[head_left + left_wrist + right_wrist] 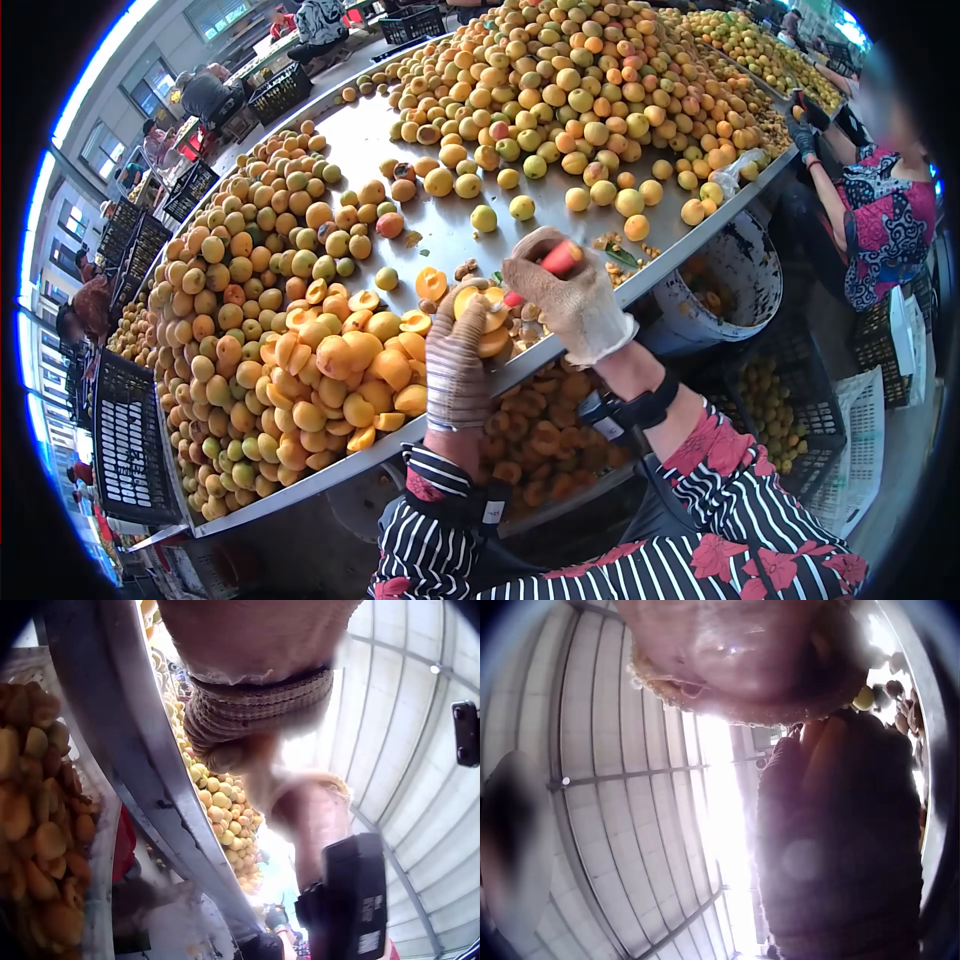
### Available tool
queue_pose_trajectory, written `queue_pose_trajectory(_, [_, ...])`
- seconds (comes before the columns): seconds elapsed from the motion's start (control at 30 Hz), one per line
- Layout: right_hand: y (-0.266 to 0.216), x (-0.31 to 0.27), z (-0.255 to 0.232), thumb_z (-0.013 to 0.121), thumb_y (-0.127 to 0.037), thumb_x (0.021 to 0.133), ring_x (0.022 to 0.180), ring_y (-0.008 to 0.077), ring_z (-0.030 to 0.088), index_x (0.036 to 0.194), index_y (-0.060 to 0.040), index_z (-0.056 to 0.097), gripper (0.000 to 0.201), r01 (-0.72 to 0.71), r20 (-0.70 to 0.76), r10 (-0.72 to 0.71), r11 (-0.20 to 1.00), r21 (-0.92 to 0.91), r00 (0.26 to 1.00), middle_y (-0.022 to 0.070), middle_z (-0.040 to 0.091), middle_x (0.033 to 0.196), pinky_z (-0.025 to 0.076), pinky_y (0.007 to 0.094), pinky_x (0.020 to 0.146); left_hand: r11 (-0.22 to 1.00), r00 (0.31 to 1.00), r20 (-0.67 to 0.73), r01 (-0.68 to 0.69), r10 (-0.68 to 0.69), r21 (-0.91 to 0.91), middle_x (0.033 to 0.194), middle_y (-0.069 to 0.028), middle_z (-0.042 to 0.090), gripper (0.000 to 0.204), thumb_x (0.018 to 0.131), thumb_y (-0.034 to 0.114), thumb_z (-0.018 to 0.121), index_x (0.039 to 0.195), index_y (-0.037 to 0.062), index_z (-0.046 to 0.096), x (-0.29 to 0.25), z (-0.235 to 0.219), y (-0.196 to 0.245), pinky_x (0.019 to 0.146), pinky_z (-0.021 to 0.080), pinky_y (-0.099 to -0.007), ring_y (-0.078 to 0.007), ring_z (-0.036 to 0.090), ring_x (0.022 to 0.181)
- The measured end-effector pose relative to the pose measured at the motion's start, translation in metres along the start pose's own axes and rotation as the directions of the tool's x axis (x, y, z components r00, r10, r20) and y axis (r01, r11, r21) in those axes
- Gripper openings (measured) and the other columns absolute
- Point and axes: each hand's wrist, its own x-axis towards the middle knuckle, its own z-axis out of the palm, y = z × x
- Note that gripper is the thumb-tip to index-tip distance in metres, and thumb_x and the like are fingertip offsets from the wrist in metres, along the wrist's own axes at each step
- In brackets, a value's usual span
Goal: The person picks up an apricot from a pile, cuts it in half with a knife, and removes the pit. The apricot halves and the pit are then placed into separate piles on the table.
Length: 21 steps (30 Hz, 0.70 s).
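My gloved left hand (458,355) holds a cut apricot (492,341) at the near edge of the metal table, its orange flesh facing right. Close beside it, my gloved right hand (570,295) grips a small tool with a red handle (562,259); the working end is hidden by the fingers and fruit. Left of my left hand lies a heap of apricot halves (345,360). Loose pits (527,325) lie by the fingers. In the left wrist view the striped glove (259,712) covers most of the fruit.
Whole apricots (570,90) are piled high across the metal table (360,135). Below its edge sits a container of apricot halves (545,430). A white bucket (740,290) stands at right, near another person (885,220). Black crates (135,435) stand at left.
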Motion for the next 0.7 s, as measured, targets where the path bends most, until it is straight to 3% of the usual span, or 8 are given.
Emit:
queue_pose_trajectory(0.1, [-0.007,0.007,-0.017,0.065,-0.015,0.099,0.083,0.0088,0.064,0.107,-0.0032,0.065,0.014,-0.153,0.248,0.206,0.964,-0.216,0.947,0.002,0.066,0.093,0.053,0.0246,0.073,1.0,0.999,-0.025,0.024,-0.024,0.006,0.1,-0.0079,0.067,0.036,0.094,0.02,0.065,0.126,0.0036,0.062,0.003,-0.008,0.01,0.064,0.057,-0.0269,-0.0185,0.069,0.087])
queue_pose_trajectory(0.2, [-0.007,0.008,-0.02,0.065,-0.009,0.096,0.086,0.0167,0.068,0.112,-0.0021,0.067,0.018,0.235,0.445,-0.025,0.875,-0.423,0.895,0.0053,0.069,0.098,0.055,0.0272,0.076,0.992,0.993,0.026,0.115,-0.117,0.049,0.101,-0.0079,0.066,0.035,0.095,0.022,0.065,0.126,0.0045,0.062,0.003,-0.014,0.012,0.063,0.057,-0.0272,-0.0184,0.068,0.088])
queue_pose_trajectory(0.27, [-0.014,0.003,-0.018,0.064,-0.007,0.093,0.092,0.0233,0.069,0.116,-0.0044,0.067,0.023,-0.198,0.294,0.366,0.859,-0.473,0.883,0.0087,0.069,0.101,0.057,0.0301,0.079,0.991,0.991,0.036,0.128,-0.129,0.022,0.103,-0.0078,0.067,0.034,0.096,0.023,0.062,0.124,0.0033,0.063,0.002,-0.013,0.013,0.069,0.057,-0.0277,-0.0172,0.067,0.091])
queue_pose_trajectory(0.3, [-0.005,0.002,-0.02,0.064,-0.007,0.093,0.092,0.0233,0.069,0.116,-0.0044,0.067,0.023,-0.198,0.293,0.365,0.859,-0.472,0.884,0.0087,0.069,0.101,0.057,0.0301,0.079,0.991,0.991,0.037,0.129,-0.129,0.023,0.103,-0.0078,0.067,0.034,0.096,0.023,0.062,0.124,0.0033,0.063,0.002,-0.012,0.01,0.069,0.057,-0.0277,-0.0172,0.067,0.091])
queue_pose_trajectory(0.37, [0.015,0.002,-0.021,0.064,-0.007,0.092,0.093,0.0237,0.069,0.113,-0.0051,0.067,0.021,0.509,0.546,-0.169,0.65,-0.564,0.821,0.0089,0.069,0.101,0.057,0.0313,0.08,0.996,0.999,0.007,0.052,-0.052,0.076,0.102,-0.0072,0.067,0.034,0.097,0.023,0.06,0.123,0.0017,0.063,0.003,-0.01,0.003,0.076,0.056,-0.0274,-0.0155,0.067,0.09])
queue_pose_trajectory(0.4, [0.017,0.0,-0.019,0.053,-0.016,0.105,0.085,0.0113,0.066,0.097,-0.0028,0.067,0.02,0.34,0.455,-0.077,0.776,-0.531,0.887,0.004,0.069,0.092,0.054,0.0275,0.074,0.996,0.999,0.006,0.053,-0.053,0.076,0.102,-0.0072,0.067,0.034,0.097,0.023,0.06,0.123,0.0017,0.063,0.002,-0.01,0.004,0.076,0.056,-0.0274,-0.0155,0.067,0.09])
queue_pose_trajectory(0.63, [0.015,0.0,-0.009,0.055,-0.016,0.1,0.078,0.0144,0.064,0.092,-0.003,0.069,0.021,0.032,0.242,0.079,0.906,-0.423,0.967,0.0036,0.067,0.084,0.051,0.027,0.068,0.994,1.0,0.001,0.018,-0.018,0.107,0.102,-0.0069,0.067,0.034,0.099,0.025,0.059,0.123,0.0008,0.063,0.003,-0.012,0.002,0.08,0.055,-0.0273,-0.0147,0.066,0.089])
queue_pose_trajectory(0.7, [0.001,0.0,-0.004,0.055,-0.025,0.101,0.073,0.0101,0.058,0.084,-0.0024,0.069,0.031,-0.474,0.056,0.479,0.876,-0.092,0.876,-0.0006,0.063,0.077,0.048,0.0259,0.066,0.994,1.0,0.016,0.01,-0.012,0.111,0.102,-0.007,0.067,0.035,0.1,0.025,0.058,0.124,0.0008,0.063,0.003,-0.012,0.003,0.079,0.055,-0.0274,-0.0146,0.066,0.089])
